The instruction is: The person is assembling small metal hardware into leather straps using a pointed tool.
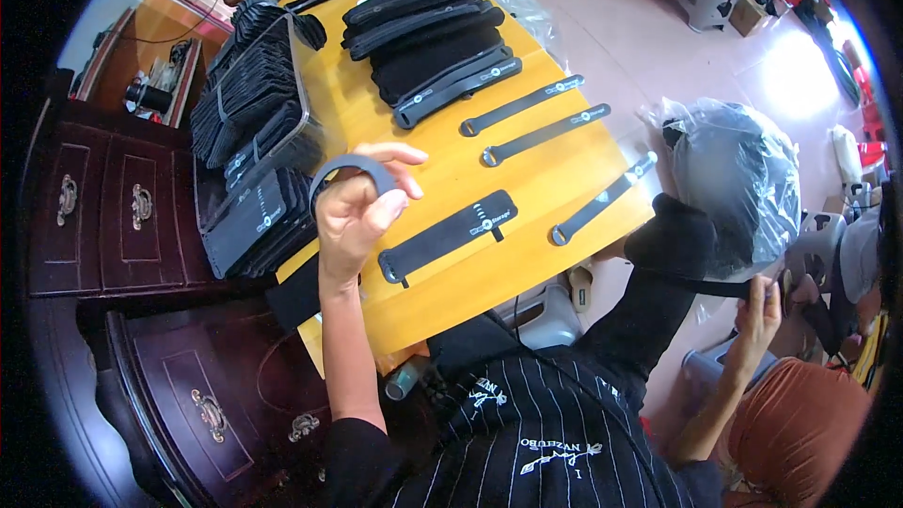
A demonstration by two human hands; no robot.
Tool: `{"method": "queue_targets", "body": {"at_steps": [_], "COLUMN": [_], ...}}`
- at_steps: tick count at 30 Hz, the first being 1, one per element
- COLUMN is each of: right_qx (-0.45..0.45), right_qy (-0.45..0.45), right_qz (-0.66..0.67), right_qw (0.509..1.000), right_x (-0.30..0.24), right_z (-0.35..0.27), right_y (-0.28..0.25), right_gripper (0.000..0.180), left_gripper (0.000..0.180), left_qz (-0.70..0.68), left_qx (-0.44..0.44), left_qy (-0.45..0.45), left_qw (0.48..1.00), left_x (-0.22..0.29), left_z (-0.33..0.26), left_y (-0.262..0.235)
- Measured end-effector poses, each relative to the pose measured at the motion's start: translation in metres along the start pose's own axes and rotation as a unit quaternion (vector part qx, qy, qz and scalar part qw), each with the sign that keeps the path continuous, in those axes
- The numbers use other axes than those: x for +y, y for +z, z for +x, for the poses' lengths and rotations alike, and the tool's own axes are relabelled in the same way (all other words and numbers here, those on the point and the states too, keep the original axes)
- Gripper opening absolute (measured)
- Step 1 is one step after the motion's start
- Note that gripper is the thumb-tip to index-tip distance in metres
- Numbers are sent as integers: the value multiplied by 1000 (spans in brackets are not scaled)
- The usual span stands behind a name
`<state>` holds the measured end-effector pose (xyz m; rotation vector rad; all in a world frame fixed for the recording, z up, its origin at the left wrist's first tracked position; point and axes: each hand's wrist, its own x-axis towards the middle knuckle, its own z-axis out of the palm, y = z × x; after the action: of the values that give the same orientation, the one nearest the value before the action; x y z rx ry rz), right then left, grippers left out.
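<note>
Left hand [353, 216] raised over the yellow bench [527, 179], fingers closed on a curled black strap [350, 166] lifted clear of the flat straps [447, 235] laid out singly beside it, while the right hand [760, 312] pinches another strap's [701, 286] end off the bench's edge.
</note>
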<state>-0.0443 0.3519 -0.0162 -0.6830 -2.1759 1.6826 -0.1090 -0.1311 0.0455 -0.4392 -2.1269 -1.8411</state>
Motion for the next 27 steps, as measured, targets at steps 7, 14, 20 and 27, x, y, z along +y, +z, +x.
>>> {"method": "queue_targets", "body": {"at_steps": [7,14,20,27], "right_qx": [-98,-146,-175,-232], "right_qy": [36,53,54,19], "right_qz": [-25,-35,-75,-85], "right_qw": [994,987,980,969], "right_x": [-8,-27,-27,-48], "right_z": [-34,-53,-62,-74], "right_y": [32,54,52,58], "right_gripper": [14,16,16,18], "left_gripper": [33,28,15,13], "left_qz": [-195,-295,-245,-165], "left_qx": [-87,42,139,157], "left_qy": [-132,-143,-242,-436], "left_qw": [968,944,928,871], "left_x": [-25,-76,-96,-83], "left_z": [43,70,20,-36], "left_y": [-19,-38,-52,-55]}}
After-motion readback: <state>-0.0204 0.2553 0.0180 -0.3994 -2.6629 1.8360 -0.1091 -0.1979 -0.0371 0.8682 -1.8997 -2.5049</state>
